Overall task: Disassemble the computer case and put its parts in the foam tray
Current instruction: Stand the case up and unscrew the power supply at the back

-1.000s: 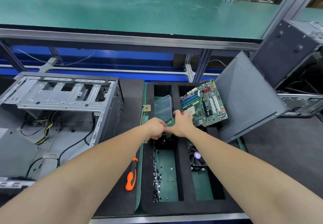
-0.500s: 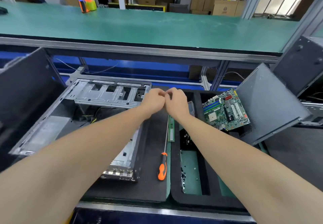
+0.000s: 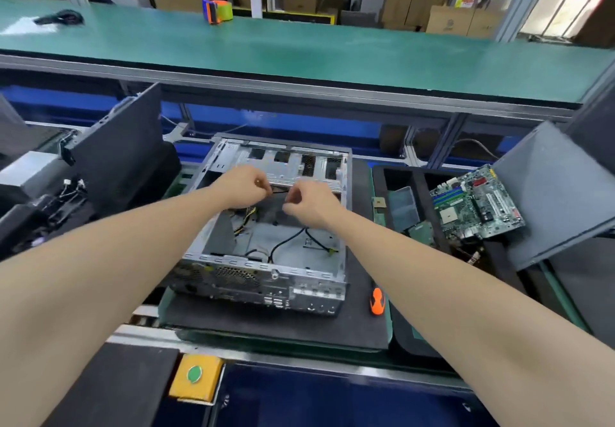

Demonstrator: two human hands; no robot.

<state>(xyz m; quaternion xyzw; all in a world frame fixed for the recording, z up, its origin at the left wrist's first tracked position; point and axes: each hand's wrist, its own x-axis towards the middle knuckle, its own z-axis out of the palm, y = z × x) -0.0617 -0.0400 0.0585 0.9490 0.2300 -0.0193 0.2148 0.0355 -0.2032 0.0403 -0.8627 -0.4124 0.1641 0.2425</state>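
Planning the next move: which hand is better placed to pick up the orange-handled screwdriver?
Right hand, likely: the screwdriver lies on the mat right of the case, beside that forearm; the left hand would have to cross the case.

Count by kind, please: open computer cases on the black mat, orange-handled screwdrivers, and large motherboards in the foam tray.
Open computer case: 1
Orange-handled screwdriver: 1
Large motherboard: 1
Total: 3

Green workbench (image 3: 299,47); stacked cardboard boxes (image 3: 442,13)
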